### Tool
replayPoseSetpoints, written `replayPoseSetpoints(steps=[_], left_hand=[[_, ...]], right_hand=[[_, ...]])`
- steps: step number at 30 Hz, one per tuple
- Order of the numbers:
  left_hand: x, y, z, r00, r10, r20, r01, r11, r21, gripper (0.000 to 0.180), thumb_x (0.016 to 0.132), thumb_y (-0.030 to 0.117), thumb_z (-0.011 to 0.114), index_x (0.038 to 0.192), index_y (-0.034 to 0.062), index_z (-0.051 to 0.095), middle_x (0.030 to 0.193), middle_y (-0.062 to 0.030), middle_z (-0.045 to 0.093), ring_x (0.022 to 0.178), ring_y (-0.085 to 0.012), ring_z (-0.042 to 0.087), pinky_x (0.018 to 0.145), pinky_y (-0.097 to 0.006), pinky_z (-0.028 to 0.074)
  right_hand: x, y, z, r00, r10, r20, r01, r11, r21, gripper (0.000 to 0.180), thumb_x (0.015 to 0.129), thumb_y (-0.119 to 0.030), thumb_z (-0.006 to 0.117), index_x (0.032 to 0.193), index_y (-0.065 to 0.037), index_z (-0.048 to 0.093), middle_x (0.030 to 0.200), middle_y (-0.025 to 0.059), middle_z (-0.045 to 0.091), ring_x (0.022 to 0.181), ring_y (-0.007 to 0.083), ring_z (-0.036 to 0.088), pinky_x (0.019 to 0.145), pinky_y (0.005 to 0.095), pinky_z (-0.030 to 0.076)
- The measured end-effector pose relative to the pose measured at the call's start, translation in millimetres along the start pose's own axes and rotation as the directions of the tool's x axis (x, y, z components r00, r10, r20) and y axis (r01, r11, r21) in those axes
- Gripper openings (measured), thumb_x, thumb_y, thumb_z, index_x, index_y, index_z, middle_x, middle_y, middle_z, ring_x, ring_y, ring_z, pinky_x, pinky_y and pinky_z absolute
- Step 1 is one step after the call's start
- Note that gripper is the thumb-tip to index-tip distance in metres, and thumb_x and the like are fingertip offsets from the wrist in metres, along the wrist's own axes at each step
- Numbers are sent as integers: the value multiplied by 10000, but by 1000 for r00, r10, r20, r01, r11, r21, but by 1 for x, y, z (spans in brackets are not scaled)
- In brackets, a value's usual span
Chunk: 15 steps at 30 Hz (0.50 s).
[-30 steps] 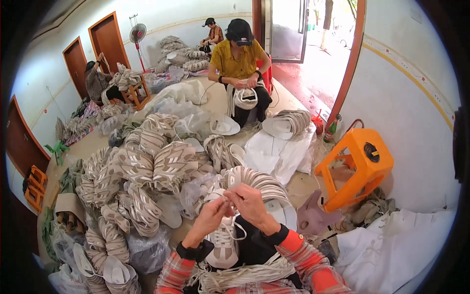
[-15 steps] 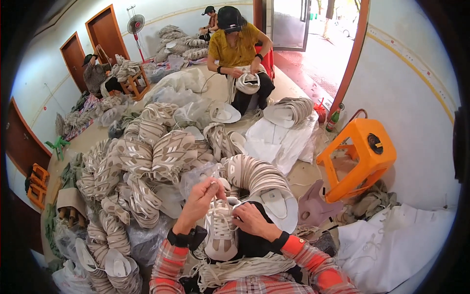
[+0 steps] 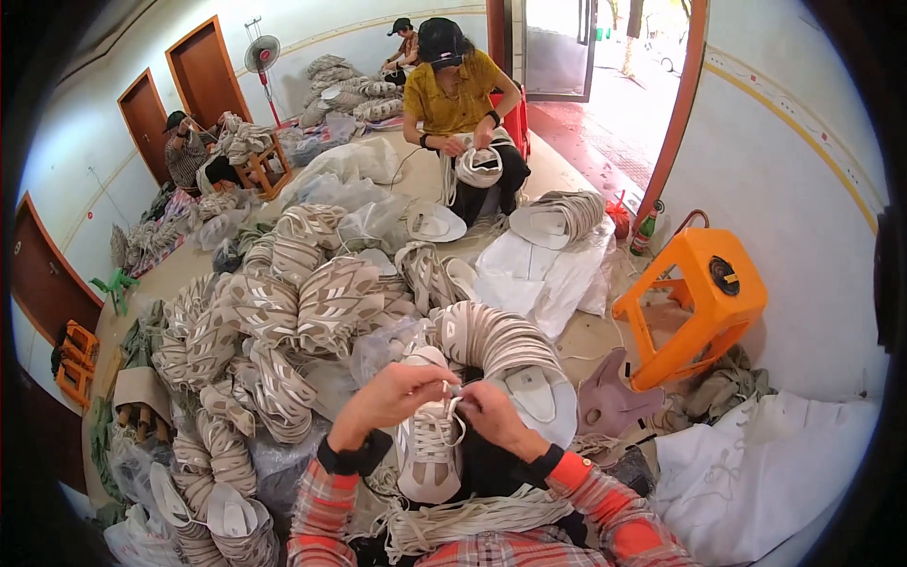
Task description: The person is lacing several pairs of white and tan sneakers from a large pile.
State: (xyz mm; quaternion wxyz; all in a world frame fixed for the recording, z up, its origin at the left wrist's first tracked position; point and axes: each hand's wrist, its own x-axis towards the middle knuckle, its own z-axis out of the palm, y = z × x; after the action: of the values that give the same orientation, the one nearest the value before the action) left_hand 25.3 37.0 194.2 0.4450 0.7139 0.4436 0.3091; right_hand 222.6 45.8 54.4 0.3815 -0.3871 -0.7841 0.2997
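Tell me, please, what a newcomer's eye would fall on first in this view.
Probably the large heap of beige-and-white shoe uppers, left of centre. Next might come the bright orange plastic stool at the right. At lower centre, the wearer's left hand and right hand work close together above a laced, beige-and-white shoe upper.

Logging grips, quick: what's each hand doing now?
Left hand: closed in a pinch above the shoe; what's between the fingertips is too small to tell.
Right hand: closed, pinching the shoelace.
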Motion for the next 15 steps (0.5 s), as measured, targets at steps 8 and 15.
replayPoseSetpoints(steps=[8, 15], left_hand=[[-23, -185, -13, 736, -670, -95, 626, 621, 472, 445, 811, 437, 587, 814, -8, 598, 740, -16, 597, 593, -123, 494, 571, -281, 447], [-19, -165, -1, 570, -747, 342, 816, 562, -135, 316, 780, 337, 583, 935, 66, 628, 841, 5, 575, 741, -117, 522, 643, -264, 432]], right_hand=[[-56, 118, -93, 892, 394, -221, -452, 789, -417, 786, 634, -245, 740, 1282, 4, 370, 1196, 222, 475, 1064, 365, 482, 933, 423, 373], [-97, 197, -56, 608, 731, 310, -768, 443, 463, 825, 710, -158, 724, 1363, 9, 247, 1298, 150, 433, 1138, 239, 460, 939, 326, 384]])
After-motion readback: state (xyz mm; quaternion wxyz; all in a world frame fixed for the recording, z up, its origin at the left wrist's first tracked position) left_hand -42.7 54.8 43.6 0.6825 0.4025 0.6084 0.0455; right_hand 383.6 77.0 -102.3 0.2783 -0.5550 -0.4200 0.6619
